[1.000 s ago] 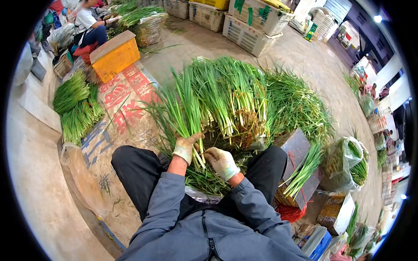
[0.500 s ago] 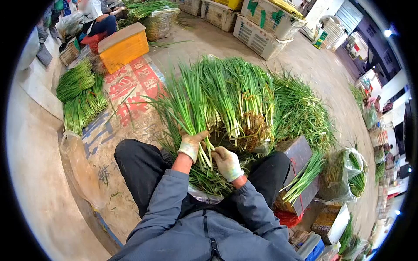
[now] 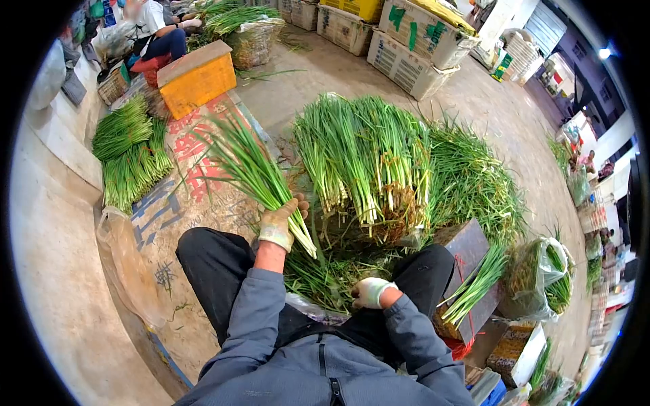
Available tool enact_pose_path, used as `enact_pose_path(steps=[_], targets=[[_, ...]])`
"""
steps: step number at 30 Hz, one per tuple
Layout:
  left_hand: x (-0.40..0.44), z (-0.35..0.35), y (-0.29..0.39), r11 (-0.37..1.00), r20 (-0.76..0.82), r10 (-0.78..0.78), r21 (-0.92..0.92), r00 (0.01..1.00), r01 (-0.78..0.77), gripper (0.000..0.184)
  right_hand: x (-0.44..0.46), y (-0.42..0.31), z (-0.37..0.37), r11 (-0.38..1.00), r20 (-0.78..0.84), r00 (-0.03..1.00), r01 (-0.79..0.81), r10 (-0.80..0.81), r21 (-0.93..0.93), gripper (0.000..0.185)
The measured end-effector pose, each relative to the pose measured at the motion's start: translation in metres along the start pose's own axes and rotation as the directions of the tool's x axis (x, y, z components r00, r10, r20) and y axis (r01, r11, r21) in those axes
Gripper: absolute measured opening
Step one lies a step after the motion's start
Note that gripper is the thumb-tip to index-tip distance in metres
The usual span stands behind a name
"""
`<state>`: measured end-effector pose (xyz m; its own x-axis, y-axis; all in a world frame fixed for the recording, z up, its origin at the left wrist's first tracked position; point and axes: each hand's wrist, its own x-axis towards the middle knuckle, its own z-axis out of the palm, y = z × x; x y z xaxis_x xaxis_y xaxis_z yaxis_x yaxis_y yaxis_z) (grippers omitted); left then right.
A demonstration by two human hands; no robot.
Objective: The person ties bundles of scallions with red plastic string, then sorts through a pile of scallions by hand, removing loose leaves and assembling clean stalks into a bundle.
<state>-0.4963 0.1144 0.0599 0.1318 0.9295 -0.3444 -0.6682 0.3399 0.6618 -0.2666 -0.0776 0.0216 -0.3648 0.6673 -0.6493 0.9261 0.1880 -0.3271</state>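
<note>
While a concrete floor extends beyond the work area, a printed sheet bearing red and blue characters covers the ground beside the person's left knee. A row of green stalks stands ahead of the knees, leaves away from the person, pale ends and brown roots towards the person. Adjoining it to the right is a loose heap of greens. Stacked white crates are sited well apart, at the far side. An orange box sits on the far end of the sheet. A dark box, with red cord, is positioned just beside the right knee; a small bunch lies slanted upon it.

The held bunch is in the left hand, to the left of the row, tilted with leaves up and left and pale ends down and right. The left hand, gloved, has its fingers closed around the stalks towards the pale ends. The right hand, also gloved, is over the lap near the right thigh, apart from the bunch, fingers partly curled; whether it contains anything cannot be determined.
</note>
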Motion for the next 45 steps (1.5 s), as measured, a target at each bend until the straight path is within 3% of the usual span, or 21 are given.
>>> enact_pose_path(steps=[1, 2, 4, 7, 8, 12, 14, 17, 18, 20, 21, 24, 26, 27, 29, 30, 31, 34, 38, 44, 45], targets=[[0.003, -0.002, -0.003, 1.000, -0.032, -0.001, 0.016, 0.999, 0.001, 0.024, -0.007, -0.022, -0.020, 0.980, -0.172, 0.973, -0.131, 0.155, 0.147, 0.035], [0.004, -0.003, -0.005, 1.000, -0.045, -0.001, 0.013, 0.999, 0.002, 0.024, -0.002, -0.033, -0.026, 0.926, -0.539, 0.817, 0.018, 0.204, 0.378, 0.038], [0.000, -0.005, -0.010, 0.998, -0.008, 0.041, 0.038, 0.999, -0.041, 0.024, -0.010, -0.074, -0.075, 0.814, -0.681, 0.635, 0.136, 0.366, 0.565, 0.041], [-0.005, 0.006, -0.015, 0.994, -0.041, 0.045, 0.101, 0.998, -0.040, 0.023, 0.017, -0.096, -0.098, 0.916, -0.889, 0.412, 0.243, 0.202, 0.320, 0.031], [-0.005, 0.006, -0.018, 0.988, -0.048, 0.050, 0.150, 0.998, -0.043, 0.023, 0.026, -0.089, -0.100, 0.920, -0.812, 0.563, 0.217, 0.156, 0.326, 0.026], [-0.004, 0.004, -0.016, 0.993, -0.076, 0.033, 0.111, 0.997, -0.025, 0.034, 0.030, -0.080, -0.101, 0.655, -0.745, 0.552, 0.410, 0.376, 0.634, 0.011], [-0.005, 0.007, -0.018, 0.981, -0.040, 0.154, 0.127, 0.987, -0.148, 0.035, 0.029, -0.071, -0.091, 0.634, -0.756, 0.532, 0.444, 0.381, 0.633, 0.013], [-0.001, 0.002, -0.010, 0.997, -0.069, -0.019, 0.072, 0.997, 0.024, 0.033, 0.031, -0.055, -0.067, 0.534, -0.694, 0.435, 0.443, 0.574, 0.720, 0.016], [0.003, -0.003, -0.009, 0.998, -0.074, -0.017, 0.057, 0.997, 0.021, 0.034, 0.031, -0.041, -0.056, 0.681, -0.739, 0.389, 0.301, 0.551, 0.667, 0.016], [-0.007, 0.004, 0.007, 0.987, -0.011, 0.160, 0.008, 0.987, -0.160, 0.044, 0.044, -0.014, -0.011, 0.887, -0.774, 0.514, 0.053, 0.370, 0.459, 0.014], [-0.007, 0.004, 0.014, 0.986, -0.058, 0.163, -0.017, 0.985, -0.165, 0.048, 0.050, -0.004, 0.008, 0.882, -0.776, 0.495, 0.037, 0.392, 0.469, 0.014], [0.001, -0.010, 0.032, 0.970, -0.029, 0.184, -0.157, 0.983, -0.186, 0.057, 0.077, 0.011, 0.055, 0.886, -0.380, 0.828, -0.268, 0.412, 0.377, 0.027], [-0.004, -0.010, 0.043, 0.935, -0.054, 0.293, -0.193, 0.955, -0.298, 0.062, 0.082, -0.003, 0.043, 0.889, -0.027, 0.911, -0.395, 0.412, 0.231, 0.037], [-0.004, -0.007, 0.049, 0.929, -0.140, 0.267, -0.225, 0.953, -0.294, 0.057, 0.071, -0.011, 0.023, 0.878, -0.313, 0.830, -0.376, 0.461, 0.297, 0.027], [-0.008, -0.005, 0.056, 0.957, -0.075, 0.246, -0.140, 0.966, -0.254, 0.048, 0.046, -0.021, -0.037, 0.868, -0.651, 0.579, -0.264, 0.491, 0.421, 0.026], [-0.011, -0.005, 0.057, 0.977, -0.012, 0.210, -0.039, 0.978, -0.210, 0.039, 0.034, -0.025, -0.065, 0.871, -0.746, 0.449, -0.260, 0.492, 0.418, 0.028], [-0.014, -0.001, 0.054, 0.987, 0.032, 0.149, -0.074, 0.988, -0.146, 0.027, 0.029, -0.016, -0.087, 0.860, -0.746, 0.430, -0.279, 0.509, 0.426, 0.027], [-0.017, 0.010, 0.031, 1.000, -0.041, 0.002, 0.017, 0.999, -0.002, 0.023, 0.034, 0.006, -0.130, 0.831, -0.838, 0.214, -0.389, 0.502, 0.398, 0.042], [-0.012, 0.011, 0.003, 0.994, 0.037, -0.023, 0.109, 0.999, 0.019, 0.019, 0.048, 0.044, -0.145, 0.860, -0.714, 0.504, -0.422, 0.486, 0.287, 0.046], [-0.009, 0.023, -0.020, 0.975, 0.047, -0.095, 0.204, 0.994, 0.083, 0.019, 0.031, 0.057, -0.132, 0.776, -0.638, 0.525, -0.071, 0.564, 0.627, 0.035], [0.022, -0.002, -0.056, 0.956, 0.060, 0.066, 0.284, 0.996, -0.081, 0.023, 0.027, 0.054, -0.126, 0.753, -0.619, 0.546, -0.036, 0.565, 0.656, 0.033]])
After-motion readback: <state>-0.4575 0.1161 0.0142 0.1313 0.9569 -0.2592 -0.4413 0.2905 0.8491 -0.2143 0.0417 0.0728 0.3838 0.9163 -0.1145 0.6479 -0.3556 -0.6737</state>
